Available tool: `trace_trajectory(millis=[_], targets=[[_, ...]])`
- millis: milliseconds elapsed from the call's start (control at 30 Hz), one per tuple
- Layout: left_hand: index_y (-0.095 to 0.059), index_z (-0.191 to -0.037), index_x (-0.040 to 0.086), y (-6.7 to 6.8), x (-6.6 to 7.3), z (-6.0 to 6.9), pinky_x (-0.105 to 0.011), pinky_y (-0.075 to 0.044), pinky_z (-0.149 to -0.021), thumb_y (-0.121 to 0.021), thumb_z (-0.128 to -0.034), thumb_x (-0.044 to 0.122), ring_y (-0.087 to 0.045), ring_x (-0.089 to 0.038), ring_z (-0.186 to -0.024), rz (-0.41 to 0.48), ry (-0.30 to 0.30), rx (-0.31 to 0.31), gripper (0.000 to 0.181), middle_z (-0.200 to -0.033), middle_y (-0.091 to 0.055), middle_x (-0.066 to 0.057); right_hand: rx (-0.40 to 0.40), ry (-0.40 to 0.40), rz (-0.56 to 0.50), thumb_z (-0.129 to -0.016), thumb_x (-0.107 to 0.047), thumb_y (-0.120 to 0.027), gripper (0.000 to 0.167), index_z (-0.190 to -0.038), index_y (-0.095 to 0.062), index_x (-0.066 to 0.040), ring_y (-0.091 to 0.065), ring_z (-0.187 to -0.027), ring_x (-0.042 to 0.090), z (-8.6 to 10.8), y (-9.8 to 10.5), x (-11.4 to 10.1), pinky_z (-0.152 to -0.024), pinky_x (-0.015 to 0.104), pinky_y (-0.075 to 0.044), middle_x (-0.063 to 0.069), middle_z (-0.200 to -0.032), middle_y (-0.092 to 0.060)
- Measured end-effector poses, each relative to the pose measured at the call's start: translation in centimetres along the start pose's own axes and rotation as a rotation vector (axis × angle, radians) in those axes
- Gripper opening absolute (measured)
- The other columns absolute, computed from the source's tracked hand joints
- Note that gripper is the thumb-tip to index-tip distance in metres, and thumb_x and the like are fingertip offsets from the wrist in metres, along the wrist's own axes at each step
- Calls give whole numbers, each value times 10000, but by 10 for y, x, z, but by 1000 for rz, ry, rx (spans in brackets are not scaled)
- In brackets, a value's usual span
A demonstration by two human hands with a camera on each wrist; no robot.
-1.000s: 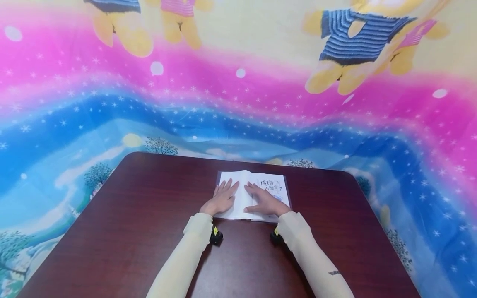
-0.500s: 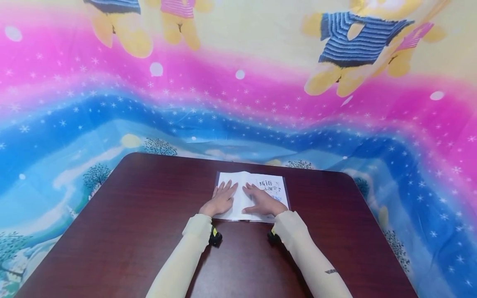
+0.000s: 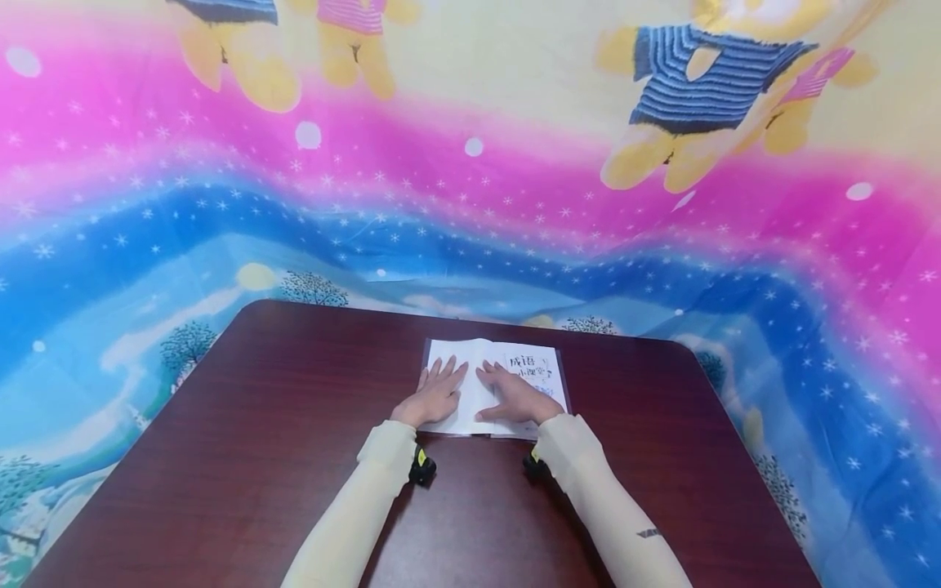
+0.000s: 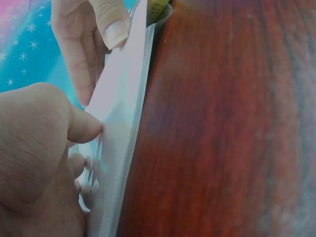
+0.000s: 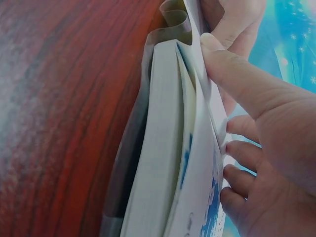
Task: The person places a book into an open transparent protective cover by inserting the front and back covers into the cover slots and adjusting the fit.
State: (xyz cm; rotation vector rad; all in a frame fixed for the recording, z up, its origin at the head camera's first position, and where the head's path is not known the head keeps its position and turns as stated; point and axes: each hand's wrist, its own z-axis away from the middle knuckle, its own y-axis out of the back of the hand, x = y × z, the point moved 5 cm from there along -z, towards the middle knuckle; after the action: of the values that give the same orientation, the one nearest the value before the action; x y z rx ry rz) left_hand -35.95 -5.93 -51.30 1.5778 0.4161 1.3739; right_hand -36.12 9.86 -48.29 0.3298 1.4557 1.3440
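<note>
An open book [image 3: 470, 416] lies on the table, its left page blank white and its right page printed with large dark characters and some blue. My left hand [image 3: 434, 398] rests on the left page, fingers spread and fairly straight. On the right page, near the fold, lies my right hand [image 3: 515, 396], its thumb apart from the fingers. From the right wrist view, the thick page block [image 5: 158, 123] sits inside a clear plastic cover [image 5: 126, 148] that curls at the spine. In the left wrist view, the left hand [image 4: 34, 153] touches the thin left side of the book [image 4: 121, 103].
The dark red-brown wooden table [image 3: 257, 457] has rounded far corners. Behind it hangs a colourful cloth [image 3: 441, 204] with bears, snowflakes and trees. A small black camera is strapped at each wrist, below the light sleeves [image 3: 353, 498].
Both hands stay on the open pages in nearly the same pose. The book, hands and sleeves appear slightly further left in the head view, the right arm most.
</note>
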Motion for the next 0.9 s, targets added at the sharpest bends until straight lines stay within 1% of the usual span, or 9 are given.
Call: trace_trajectory(millis=[233, 333, 400, 467, 533, 600, 667, 800, 900], targets=[[-241, -1627, 103, -3, 1, 1, -597, -10, -1250, -358, -1069, 216, 1, -406, -1569, -12, -2, -15, 582, -1703, -100, -171, -3, 5, 9, -870, -317, -822, 895, -1571, -347, -26, -146, -1558, 381, -1, -3, -1, -1247, 512, -208, 180, -1673, -210], [-226, -1631, 106, -5, -1, 0, -595, -6, -1250, -364, -1071, 228, 7, -407, -1568, -16, 4, -25, 589, -1704, -92, -170, 11, 30, -13, -866, -318, -826, 900, -1566, -351, -11, -156, -1552, 397, -2, -4, 0, -1243, 530, -208, 195, -1669, -213], [-189, -1640, 123, -8, -3, -3, -583, 27, -1251, -342, -1075, 246, 46, -391, -1570, -24, 12, -47, 598, -1711, -49, -151, 20, 45, -24, -876, -338, -814, 899, -1572, -344, -18, -158, -1554, 390, -3, -6, 5, -1244, 531, -207, 186, -1673, -207], [-159, -1646, 140, -11, -7, -6, -567, 57, -1251, -321, -1077, 260, 82, -370, -1570, -26, 23, -65, 603, -1715, -11, -129, 44, 52, -62, -899, -345, -789, 861, -1570, -355, -23, -178, -1553, 371, -3, -5, 10, -1245, 522, -208, 173, -1673, -221], [-117, -1651, 159, -14, -9, -9, -550, 84, -1250, -292, -1082, 284, 122, -347, -1568, -40, 32, -90, 608, -1717, 35, -104, 93, 38, -113, -931, -333, -755, 795, -1560, -379, -23, -222, -1543, 359, -1, -3, 18, -1242, 519, -218, 170, -1662, -261], [-91, -1653, 179, -16, -12, -11, -531, 93, -1253, -272, -1088, 304, 141, -325, -1567, -55, 42, -106, 607, -1717, 60, -81, 165, 9, -166, -959, -287, -722, 719, -1539, -409, -1, -267, -1525, 374, 2, 3, 25, -1236, 529, -231, 198, -1636, -312], [-92, -1653, 171, -15, -11, -11, -525, 94, -1253, -268, -1091, 300, 141, -328, -1567, -51, 45, -106, 603, -1718, 60, -85, 252, -58, -197, -964, -248, -711, 685, -1529, -421, 9, -285, -1511, 399, 6, 10, 34, -1225, 548, -249, 226, -1617, -338], [-111, -1652, 150, -10, -9, -10, -531, 90, -1253, -284, -1090, 274, 121, -344, -1569, -44, 50, -95, 601, -1719, 39, -100, 408, -211, -199, -947, -195, -699, 715, -1536, -372, 44, -262, -1487, 462, 18, 25, 55, -1212, 583, -260, 294, -1588, -317], [-92, -1652, 148, -11, -7, -9, -530, 105, -1249, -276, -1089, 268, 133, -345, -1567, -45, 47, -108, 604, -1718, 53, -102, 472, -304, -224, -941, -174, -684, 744, -1539, -321, 80, -283, -1444, 486, 30, 34, 70, -1189, 590, -290, 332, -1545, -319]])
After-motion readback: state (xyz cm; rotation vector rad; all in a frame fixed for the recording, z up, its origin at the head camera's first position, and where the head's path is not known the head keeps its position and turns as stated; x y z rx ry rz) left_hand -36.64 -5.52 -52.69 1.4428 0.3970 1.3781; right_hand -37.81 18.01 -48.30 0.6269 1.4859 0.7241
